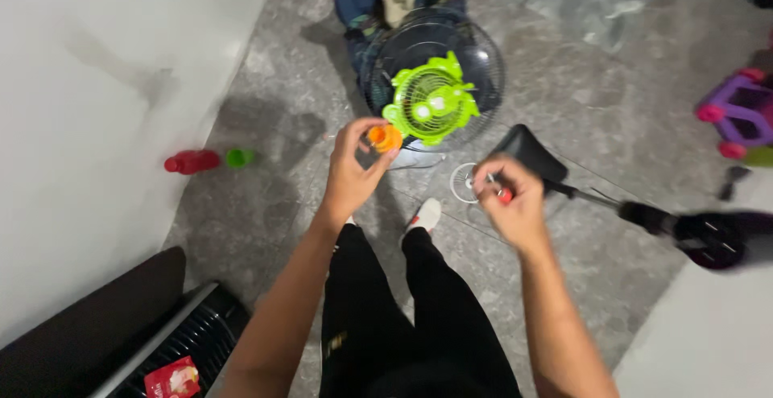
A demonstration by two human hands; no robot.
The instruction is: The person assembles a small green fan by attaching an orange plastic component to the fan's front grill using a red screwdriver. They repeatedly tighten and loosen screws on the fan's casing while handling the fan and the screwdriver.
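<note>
My left hand (353, 169) pinches a small orange cap-like piece (385, 137) between thumb and fingers, held up in front of me. My right hand (512, 201) is closed around a thin tool with a red handle (502, 195), its metal tip pointing left. Below both hands on the grey floor lies a black fan grille (439, 64) with a bright green fan part (431, 102) resting on it. A small white ring-shaped grille (465, 182) lies on the floor just left of my right hand. My black-trousered legs and a white shoe (424, 215) show beneath.
A white wall (97, 84) runs along the left, with a red bottle (192, 161) and green cap (239, 157) at its foot. A black fan base and pole (644, 217) lie at the right. A purple toy (737, 112) stands far right. Clothes (386, 0) are piled behind the grille.
</note>
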